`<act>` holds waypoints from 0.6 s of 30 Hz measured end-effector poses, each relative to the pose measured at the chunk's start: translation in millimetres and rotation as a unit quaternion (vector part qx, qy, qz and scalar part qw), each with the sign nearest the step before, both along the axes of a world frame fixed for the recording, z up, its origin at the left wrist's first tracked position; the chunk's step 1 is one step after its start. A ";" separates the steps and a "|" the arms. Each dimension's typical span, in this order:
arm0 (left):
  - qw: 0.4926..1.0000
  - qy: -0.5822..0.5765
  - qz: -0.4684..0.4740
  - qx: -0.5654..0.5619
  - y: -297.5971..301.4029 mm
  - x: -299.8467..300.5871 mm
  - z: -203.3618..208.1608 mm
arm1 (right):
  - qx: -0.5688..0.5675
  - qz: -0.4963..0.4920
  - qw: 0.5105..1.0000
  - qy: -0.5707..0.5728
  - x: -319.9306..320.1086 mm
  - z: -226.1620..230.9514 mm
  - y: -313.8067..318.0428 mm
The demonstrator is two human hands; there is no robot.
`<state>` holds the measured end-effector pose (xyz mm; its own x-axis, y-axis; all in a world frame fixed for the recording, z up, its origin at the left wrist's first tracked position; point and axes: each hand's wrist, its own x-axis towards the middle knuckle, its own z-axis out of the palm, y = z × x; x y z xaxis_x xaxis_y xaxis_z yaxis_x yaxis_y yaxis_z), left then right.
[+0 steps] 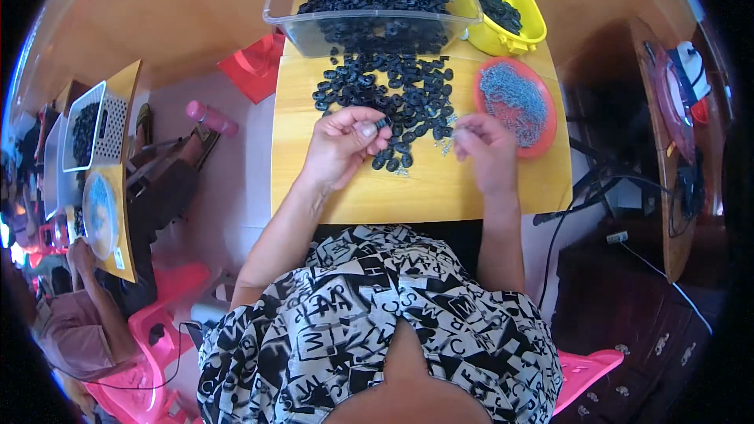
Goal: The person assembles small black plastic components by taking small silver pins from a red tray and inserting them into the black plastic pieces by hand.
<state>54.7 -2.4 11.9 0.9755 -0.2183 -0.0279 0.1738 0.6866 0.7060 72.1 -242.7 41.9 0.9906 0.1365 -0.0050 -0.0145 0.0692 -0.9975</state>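
Note:
My left hand [343,144] is closed, pinching a small black plastic part [382,123] between thumb and fingertips above the yellow table. To its right, my right hand [488,153] is held up with thumb and fingers pressed together. Whatever sits in that pinch is too small to name. Loose black parts [345,82], rounded and with holes, are spread over the tabletop beyond and between my hands. A few tiny silvery metal pieces [445,145] lie near the right fingertips. More of these pieces [512,98] fill a red plate [538,149] just beyond my right hand.
A clear plastic bin [369,23] heaped with black parts stands at the table's far edge. Beside it is a yellow tub [510,41]. On the left, a person [82,322] sits at another table with a white basket [110,137]. A pink bottle [210,118] lies on the floor.

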 end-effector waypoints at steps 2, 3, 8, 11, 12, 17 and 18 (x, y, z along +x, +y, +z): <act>1.000 -0.007 -0.001 -0.028 -0.5 -8.4 -1.0 | 0.030 0.039 0.999 0.003 -6.1 1.8 23.3; 0.999 -0.012 -0.003 -0.043 -0.7 -11.6 -1.3 | 0.045 0.057 0.997 0.005 -9.1 2.8 33.4; 0.997 -0.005 0.004 -0.077 1.6 -20.5 -2.2 | 0.072 0.129 0.989 0.018 -19.3 8.9 65.0; 0.995 0.003 -0.002 -0.097 2.4 -22.6 -4.2 | 0.080 0.108 0.991 0.022 -22.4 9.0 73.1; 0.995 0.000 -0.004 -0.100 1.8 -23.4 -5.1 | 0.071 0.094 0.993 0.025 -23.6 8.6 74.1; 0.996 0.015 -0.002 -0.089 -2.1 -27.9 -7.4 | 0.001 0.053 0.998 -0.017 -27.9 3.9 76.5; 0.997 0.022 0.006 -0.074 -2.9 -29.4 -7.3 | -0.029 0.042 0.998 -0.041 -29.3 2.5 77.8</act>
